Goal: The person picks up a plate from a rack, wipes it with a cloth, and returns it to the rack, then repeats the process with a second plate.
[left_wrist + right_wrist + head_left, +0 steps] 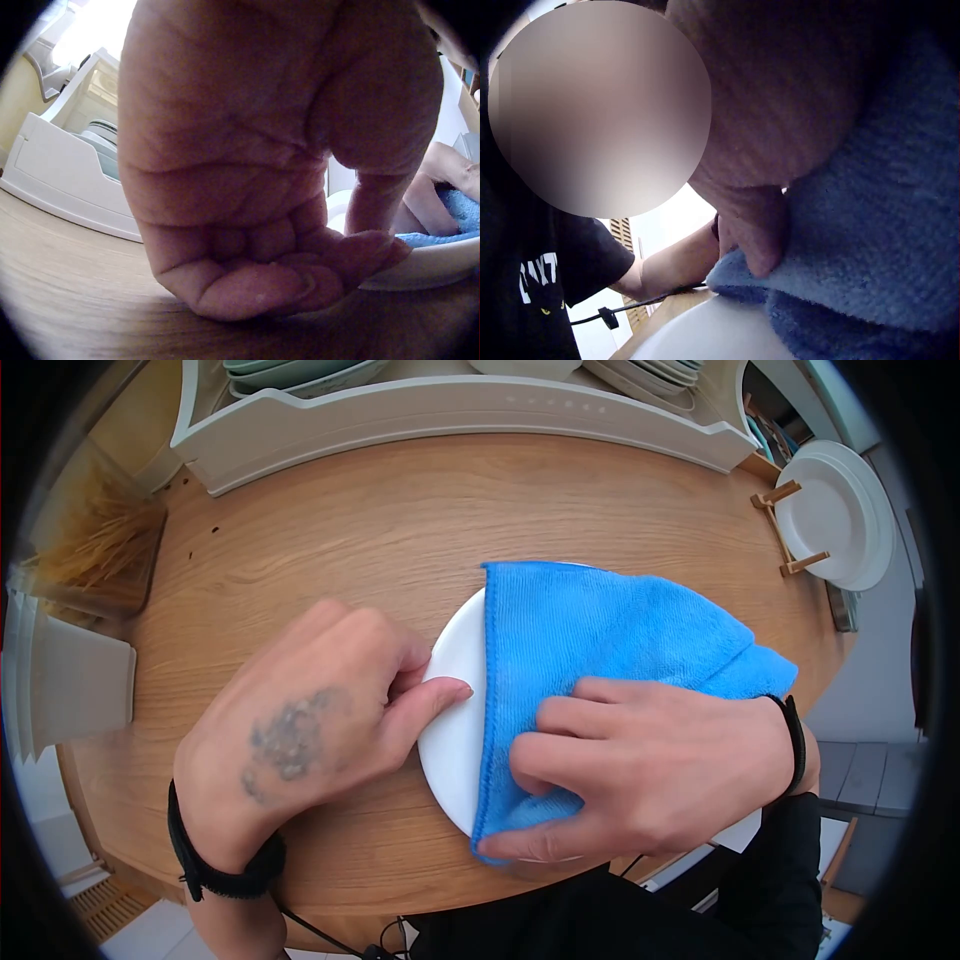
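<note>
A white plate point(455, 725) lies on the wooden table near its front edge, its right part hidden under a blue cloth point(610, 620). My left hand point(310, 710) pinches the plate's left rim, thumb on the upper face and the other fingers curled at the outer edge. In the left wrist view those fingers sit low, close to the tabletop, beside the plate's side. With bent fingers, my right hand point(640, 770) grips the cloth over the plate. Its thumb lies along the cloth's near left corner, and folds of cloth point(870, 247) bunch beside it in the right wrist view.
A white dish rack point(450, 450) with bowls and plates stands along the back. White plates point(830, 515) stand in a wooden holder at the right. To the left are a clear container of dry noodle-like strands point(100, 550) and white tubs point(85, 675). A cable point(320, 930) hangs at the front.
</note>
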Tool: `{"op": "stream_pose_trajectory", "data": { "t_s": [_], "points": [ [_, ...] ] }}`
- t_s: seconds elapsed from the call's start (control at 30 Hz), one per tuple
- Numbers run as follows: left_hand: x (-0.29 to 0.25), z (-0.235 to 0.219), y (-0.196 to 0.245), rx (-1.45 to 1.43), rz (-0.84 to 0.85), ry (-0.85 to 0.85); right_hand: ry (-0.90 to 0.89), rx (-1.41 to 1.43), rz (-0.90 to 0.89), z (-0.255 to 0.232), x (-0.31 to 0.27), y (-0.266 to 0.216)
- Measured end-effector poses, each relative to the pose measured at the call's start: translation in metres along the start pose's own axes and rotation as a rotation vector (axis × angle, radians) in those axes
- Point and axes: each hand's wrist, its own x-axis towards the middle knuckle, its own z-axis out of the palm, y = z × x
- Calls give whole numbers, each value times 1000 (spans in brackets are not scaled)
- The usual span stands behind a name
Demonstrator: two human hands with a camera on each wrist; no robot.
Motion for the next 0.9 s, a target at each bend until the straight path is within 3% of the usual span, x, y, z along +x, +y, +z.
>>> {"op": "stream_pose_trajectory", "data": {
  "t_s": [0.1, 0.27, 0.4, 0.7, 0.9],
  "points": [
    [0, -1, 0, 2, 8, -4, 88, -62, 25, 4, 2, 1],
    [1, -4, 3, -5, -24, -47, -29, 66, -22, -4, 0, 3],
    [0, -2, 1, -22, -14, -32, -25, 52, -44, -2, 1, 4],
    [0, -3, 1, -6, -5, -13, 76, -143, 53, 6, 6, 0],
    [0, -1, -1, 6, 40, 8, -29, -37, -27, 0, 2, 1]
  ]
}}
